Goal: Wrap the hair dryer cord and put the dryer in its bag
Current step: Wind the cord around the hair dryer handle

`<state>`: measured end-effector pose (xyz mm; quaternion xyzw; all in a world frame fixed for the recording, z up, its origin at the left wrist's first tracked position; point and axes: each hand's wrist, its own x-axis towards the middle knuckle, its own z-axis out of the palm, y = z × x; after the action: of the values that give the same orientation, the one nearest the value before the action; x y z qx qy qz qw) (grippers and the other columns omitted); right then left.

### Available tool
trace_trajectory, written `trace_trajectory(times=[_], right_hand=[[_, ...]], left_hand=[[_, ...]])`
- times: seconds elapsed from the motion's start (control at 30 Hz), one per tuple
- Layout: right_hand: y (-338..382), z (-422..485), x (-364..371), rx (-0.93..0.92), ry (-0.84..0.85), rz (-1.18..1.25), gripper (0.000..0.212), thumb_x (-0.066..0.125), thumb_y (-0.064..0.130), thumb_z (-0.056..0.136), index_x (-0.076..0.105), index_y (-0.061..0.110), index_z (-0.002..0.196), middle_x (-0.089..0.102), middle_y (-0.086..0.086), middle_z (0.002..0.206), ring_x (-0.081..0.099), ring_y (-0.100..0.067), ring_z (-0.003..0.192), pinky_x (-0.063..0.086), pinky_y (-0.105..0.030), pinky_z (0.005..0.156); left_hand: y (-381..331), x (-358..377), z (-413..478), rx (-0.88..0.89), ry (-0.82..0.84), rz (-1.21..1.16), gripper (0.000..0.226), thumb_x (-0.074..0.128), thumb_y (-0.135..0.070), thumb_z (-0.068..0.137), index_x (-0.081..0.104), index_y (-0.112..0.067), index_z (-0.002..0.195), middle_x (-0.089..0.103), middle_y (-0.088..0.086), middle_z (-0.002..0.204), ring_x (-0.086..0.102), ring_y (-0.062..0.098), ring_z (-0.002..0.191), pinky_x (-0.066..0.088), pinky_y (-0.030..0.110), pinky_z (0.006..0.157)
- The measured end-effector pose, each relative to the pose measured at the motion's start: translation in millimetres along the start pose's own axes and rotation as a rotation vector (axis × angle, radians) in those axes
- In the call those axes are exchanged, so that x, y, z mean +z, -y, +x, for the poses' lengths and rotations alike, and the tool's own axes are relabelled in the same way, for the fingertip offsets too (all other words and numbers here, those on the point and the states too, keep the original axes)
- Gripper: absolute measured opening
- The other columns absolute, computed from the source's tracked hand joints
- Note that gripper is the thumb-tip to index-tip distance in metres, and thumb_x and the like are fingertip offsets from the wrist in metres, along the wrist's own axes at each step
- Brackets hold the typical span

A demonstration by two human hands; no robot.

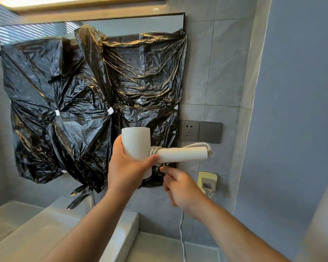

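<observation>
A white hair dryer (137, 143) is held up in front of the covered mirror, barrel upright and handle (182, 154) pointing right. My left hand (128, 167) grips the barrel, thumb near the handle's base. The pale cord (155, 149) is looped a few times around the handle where it meets the barrel, and one strand runs along the handle to its end. Just below the handle, my right hand (180, 185) pinches the cord. The loose length of cord (182, 233) hangs down from under that hand. No bag for the dryer is in view.
Black plastic sheets (87, 103) cover the wall mirror. A dark socket (190, 130) and switch plate (211, 132) sit on the tiled wall right of the dryer, with a cream wall holder (207, 183) below. A white basin (68, 227) and counter (165, 248) lie underneath.
</observation>
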<state>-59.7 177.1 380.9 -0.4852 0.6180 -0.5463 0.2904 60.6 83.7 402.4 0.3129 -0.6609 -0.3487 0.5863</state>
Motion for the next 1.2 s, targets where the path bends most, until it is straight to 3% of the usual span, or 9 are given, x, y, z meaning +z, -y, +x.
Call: trace_trajectory(times=[0.13, 0.27, 0.37, 0.47, 0.6, 0.8, 0.9, 0.97, 1.2], right_hand=[[3.7, -3.5, 0.8, 0.129, 0.085, -0.222, 0.022, 0.036, 0.009, 0.096, 0.054, 0.014, 0.107, 0.053, -0.004, 0.083, 0.038, -0.014, 0.053, 0.035, -0.027, 0.045], [11.1, -6.1, -7.5, 0.219, 0.080, -0.379, 0.038, 0.039, 0.005, 0.089, 0.052, 0.002, 0.124, 0.065, -0.002, 0.079, 0.048, -0.012, 0.045, 0.043, -0.022, 0.048], [29.1, -10.4, -23.4, 0.106, 0.105, -0.567, 0.039, 0.043, 0.007, 0.090, 0.056, 0.016, 0.125, 0.070, -0.002, 0.089, 0.053, -0.011, 0.050, 0.041, -0.015, 0.041], [39.7, -11.3, -36.9, 0.011, 0.115, -0.558, 0.029, 0.053, 0.012, 0.086, 0.055, 0.036, 0.102, 0.071, -0.001, 0.090, 0.055, -0.012, 0.053, 0.045, -0.021, 0.046], [50.6, -9.0, -47.6, -0.132, 0.125, -0.632, 0.021, 0.055, 0.010, 0.085, 0.057, 0.030, 0.090, 0.072, 0.000, 0.082, 0.054, -0.006, 0.053, 0.045, -0.026, 0.053], [57.6, -0.8, -60.9, -0.471, 0.064, -1.083, 0.015, 0.055, 0.024, 0.093, 0.065, 0.028, 0.103, 0.072, 0.001, 0.099, 0.062, -0.022, 0.090, 0.052, -0.038, 0.076], [59.1, 2.2, -60.3, -0.690, -0.006, -1.043, 0.012, 0.057, 0.021, 0.091, 0.068, 0.018, 0.095, 0.072, -0.003, 0.086, 0.063, -0.026, 0.079, 0.052, -0.040, 0.067], [56.9, 5.7, -58.7, -0.748, -0.044, -0.957, 0.010, 0.058, 0.020, 0.089, 0.067, 0.016, 0.088, 0.071, -0.002, 0.079, 0.061, -0.024, 0.072, 0.051, -0.041, 0.063], [33.3, 9.1, -51.1, -0.568, -0.198, -0.741, 0.013, 0.049, 0.032, 0.096, 0.053, 0.021, 0.091, 0.068, -0.002, 0.079, 0.060, -0.028, 0.074, 0.050, -0.045, 0.065]], left_hand=[[-2.7, 3.6, -8.7, 0.022, -0.043, 0.284, 0.103, 0.087, -0.056, 0.051, 0.031, -0.043, 0.137, 0.057, -0.011, 0.118, 0.059, 0.021, 0.107, 0.054, 0.047, 0.086], [3.6, 1.5, -10.8, 0.114, 0.042, 0.471, 0.116, 0.086, -0.057, 0.057, 0.017, -0.040, 0.149, 0.052, -0.003, 0.130, 0.057, 0.025, 0.114, 0.049, 0.042, 0.086], [8.9, -4.4, -8.4, 0.141, 0.121, 0.537, 0.122, 0.087, -0.057, 0.056, 0.015, -0.039, 0.152, 0.051, -0.004, 0.132, 0.057, 0.023, 0.115, 0.048, 0.040, 0.086], [9.1, -10.0, -4.9, 0.160, 0.179, 0.564, 0.123, 0.087, -0.059, 0.053, 0.015, -0.041, 0.152, 0.052, -0.006, 0.132, 0.057, 0.021, 0.114, 0.048, 0.039, 0.085], [5.5, -13.2, -3.3, 0.215, 0.256, 0.646, 0.124, 0.087, -0.058, 0.055, 0.013, -0.037, 0.153, 0.049, -0.004, 0.137, 0.056, 0.021, 0.116, 0.049, 0.040, 0.085], [-2.8, -14.8, 1.0, 0.218, 0.366, 0.589, 0.117, 0.086, -0.055, 0.051, 0.021, -0.047, 0.147, 0.054, -0.009, 0.128, 0.060, 0.019, 0.106, 0.056, 0.040, 0.081], [-5.4, -15.7, 4.1, 0.153, 0.468, 0.444, 0.114, 0.090, -0.049, 0.045, 0.028, -0.054, 0.139, 0.057, -0.016, 0.112, 0.065, 0.017, 0.092, 0.063, 0.038, 0.064], [-6.7, -16.0, 4.3, 0.141, 0.506, 0.404, 0.122, 0.092, -0.052, 0.036, 0.027, -0.055, 0.140, 0.056, -0.019, 0.111, 0.062, 0.018, 0.097, 0.063, 0.041, 0.068], [-9.4, -12.4, 2.6, 0.153, 0.486, 0.377, 0.124, 0.094, -0.049, 0.037, 0.027, -0.051, 0.140, 0.053, -0.026, 0.106, 0.061, 0.015, 0.096, 0.062, 0.042, 0.071]])
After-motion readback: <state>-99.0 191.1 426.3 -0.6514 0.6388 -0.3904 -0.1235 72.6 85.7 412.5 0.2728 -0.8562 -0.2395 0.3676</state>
